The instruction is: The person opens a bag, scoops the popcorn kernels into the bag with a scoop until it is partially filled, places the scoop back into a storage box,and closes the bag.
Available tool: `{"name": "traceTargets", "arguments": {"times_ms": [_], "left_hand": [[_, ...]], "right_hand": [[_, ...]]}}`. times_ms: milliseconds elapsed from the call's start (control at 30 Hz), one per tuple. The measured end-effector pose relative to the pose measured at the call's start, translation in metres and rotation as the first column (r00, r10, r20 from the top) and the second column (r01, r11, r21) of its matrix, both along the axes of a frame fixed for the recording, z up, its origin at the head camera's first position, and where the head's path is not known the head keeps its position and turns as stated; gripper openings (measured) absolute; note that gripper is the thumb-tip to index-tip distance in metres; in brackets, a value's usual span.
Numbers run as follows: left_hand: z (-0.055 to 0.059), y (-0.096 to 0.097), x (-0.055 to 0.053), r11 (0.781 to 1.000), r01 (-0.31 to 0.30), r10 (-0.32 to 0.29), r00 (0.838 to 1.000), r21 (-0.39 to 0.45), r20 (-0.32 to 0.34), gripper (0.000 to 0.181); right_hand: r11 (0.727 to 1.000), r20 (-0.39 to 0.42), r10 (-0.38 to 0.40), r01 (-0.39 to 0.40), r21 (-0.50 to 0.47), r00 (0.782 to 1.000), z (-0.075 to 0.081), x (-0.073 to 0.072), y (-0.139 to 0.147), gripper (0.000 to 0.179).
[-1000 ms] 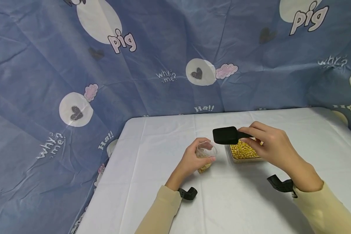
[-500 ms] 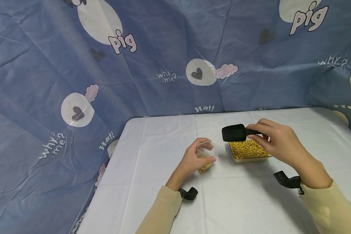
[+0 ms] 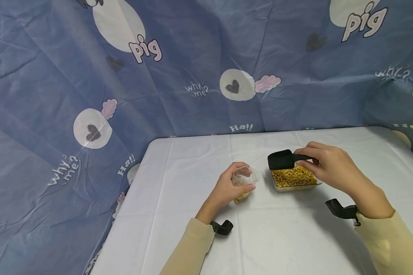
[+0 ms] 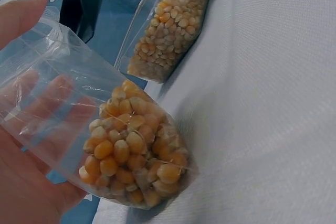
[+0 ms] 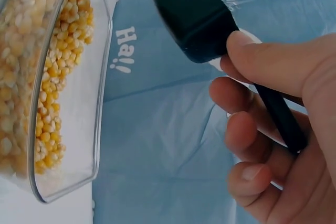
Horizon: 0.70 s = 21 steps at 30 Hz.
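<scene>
A clear plastic bag (image 4: 139, 153) with corn kernels piled in its bottom stands upright, its mouth held wide by my left hand (image 3: 226, 186), fingers and thumb curled round its upper part. To the right, my right hand (image 3: 335, 166) pinches a black scoop (image 3: 281, 159) by its handle, thumb on top near the blade. The scoop is over the left part of a clear rectangular container (image 3: 296, 188) of yellow corn kernels (image 3: 291, 177). In the right wrist view the kernels slope away from one wall of the container (image 5: 100, 129).
A white cloth (image 3: 189, 168) covers the table. Behind it hangs a blue printed backdrop (image 3: 192, 110), which also drops past the table's left edge. A black camera mount juts from the left wrist (image 3: 223, 227) and another from the right wrist (image 3: 342, 210).
The right hand has moved to the right with the scoop, from beside the bag's mouth to over the container, showing more of the kernels. My left hand and the bag have hardly moved.
</scene>
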<state>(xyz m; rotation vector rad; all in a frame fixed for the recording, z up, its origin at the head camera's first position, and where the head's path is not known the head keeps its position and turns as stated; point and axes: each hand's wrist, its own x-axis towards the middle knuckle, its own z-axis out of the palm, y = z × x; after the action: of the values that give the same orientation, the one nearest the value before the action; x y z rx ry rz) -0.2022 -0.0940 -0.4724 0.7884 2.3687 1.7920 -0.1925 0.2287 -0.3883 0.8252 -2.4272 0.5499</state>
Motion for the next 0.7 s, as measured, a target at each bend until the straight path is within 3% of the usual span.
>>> {"name": "traceTargets", "arguments": {"times_ms": [300,533,700], "left_hand": [[-0.002,0.001,-0.001,1.0,0.007,-0.007,1.0,0.001,-0.006,0.053],[-0.002,0.001,-0.001,1.0,0.005,-0.005,1.0,-0.006,-0.019,0.053],[-0.004,0.001,-0.001,1.0,-0.001,0.001,1.0,-0.021,-0.017,0.052]], "right_hand": [[0.995,0.129,-0.082,0.075,0.064,0.988,0.001,0.0,0.008,0.028],[0.993,0.17,-0.084,0.068,0.1,0.982,-0.002,-0.002,0.014,0.025],[0.988,0.242,-0.104,0.073,0.133,0.965,-0.003,-0.002,0.018,0.024]]}}
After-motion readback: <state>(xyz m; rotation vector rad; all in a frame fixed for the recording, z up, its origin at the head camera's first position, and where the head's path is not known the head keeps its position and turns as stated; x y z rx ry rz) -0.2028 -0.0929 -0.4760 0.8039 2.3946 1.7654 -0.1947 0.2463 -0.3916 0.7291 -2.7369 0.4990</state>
